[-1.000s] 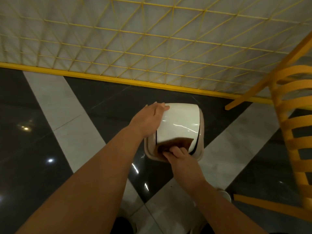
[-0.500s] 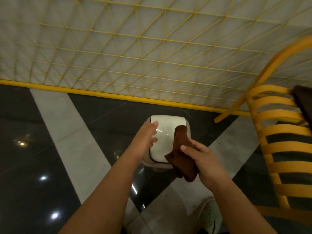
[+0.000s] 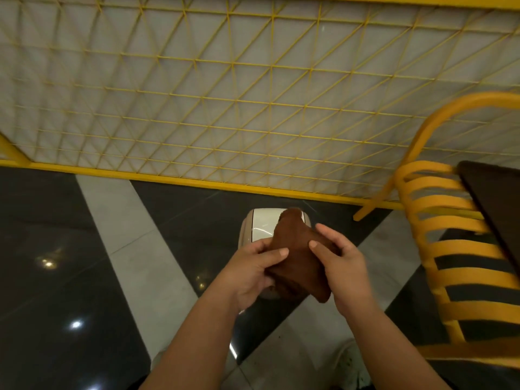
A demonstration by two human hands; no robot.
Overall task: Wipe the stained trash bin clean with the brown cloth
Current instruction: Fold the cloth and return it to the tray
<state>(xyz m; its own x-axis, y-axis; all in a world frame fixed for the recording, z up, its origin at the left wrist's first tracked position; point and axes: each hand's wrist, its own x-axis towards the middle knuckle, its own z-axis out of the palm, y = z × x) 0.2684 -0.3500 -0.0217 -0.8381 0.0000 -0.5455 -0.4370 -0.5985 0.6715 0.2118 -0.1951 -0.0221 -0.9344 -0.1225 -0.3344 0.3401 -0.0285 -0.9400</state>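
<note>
A small white trash bin (image 3: 260, 225) with a glossy lid stands on the dark floor, mostly hidden behind my hands. The brown cloth (image 3: 297, 260) is held up in the air above the bin. My left hand (image 3: 251, 273) grips its left edge with the thumb on top. On the cloth's right side, my right hand (image 3: 342, 266) pinches it between thumb and fingers. Neither hand touches the bin.
A yellow slatted chair (image 3: 455, 249) stands close on the right, with a dark tabletop (image 3: 495, 204) over it. A yellow mesh fence (image 3: 253, 108) runs across behind the bin. The floor has dark tiles with pale stripes (image 3: 135, 249).
My right hand lifted the cloth off the bin's front. My left hand left the lid and took hold of the cloth. The view pulled back from the bin.
</note>
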